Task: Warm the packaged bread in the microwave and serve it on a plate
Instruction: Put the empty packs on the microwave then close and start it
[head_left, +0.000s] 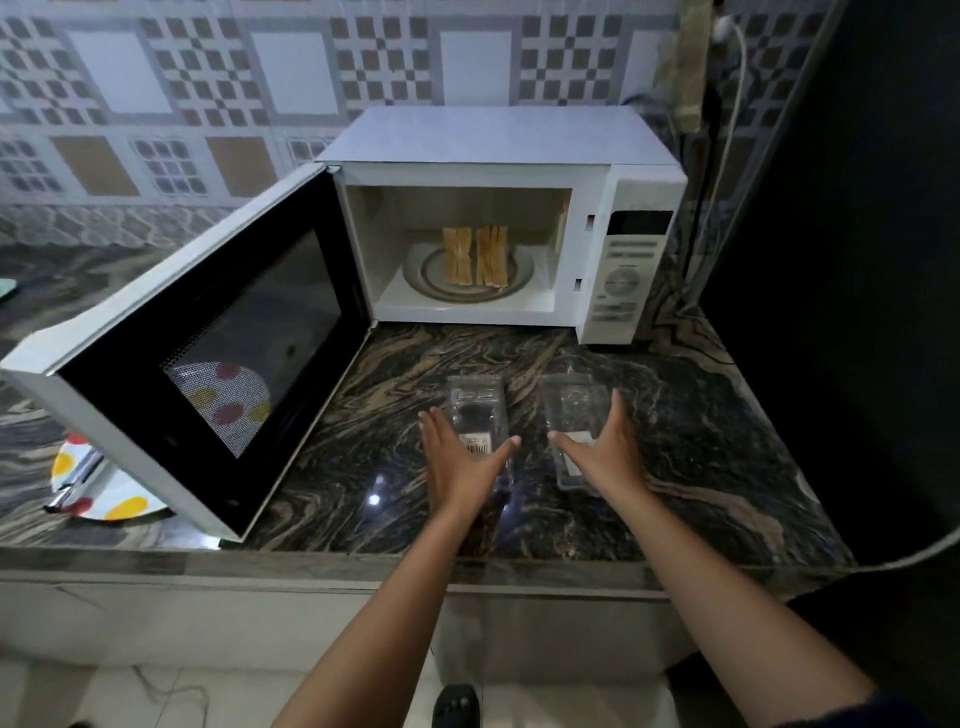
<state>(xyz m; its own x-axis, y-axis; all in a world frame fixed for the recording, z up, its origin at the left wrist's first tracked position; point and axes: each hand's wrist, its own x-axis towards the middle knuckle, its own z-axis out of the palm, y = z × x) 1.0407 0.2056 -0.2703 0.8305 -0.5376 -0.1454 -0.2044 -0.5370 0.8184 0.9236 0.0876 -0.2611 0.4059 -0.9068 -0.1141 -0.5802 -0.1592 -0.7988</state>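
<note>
The white microwave stands at the back of the counter with its door swung wide to the left. Two stacks of bread slices stand on edge on the glass turntable inside. Two empty clear plastic packages lie on the counter in front: one with a barcode label and one to its right. My left hand hovers open over the near end of the labelled package. My right hand is spread open over the right package. Neither hand grips anything.
A white plate with red and yellow dots sits left of the door, partly behind it, with metal tongs on it. The dark marble counter ends at a front edge near me. A white cable hangs right of the microwave.
</note>
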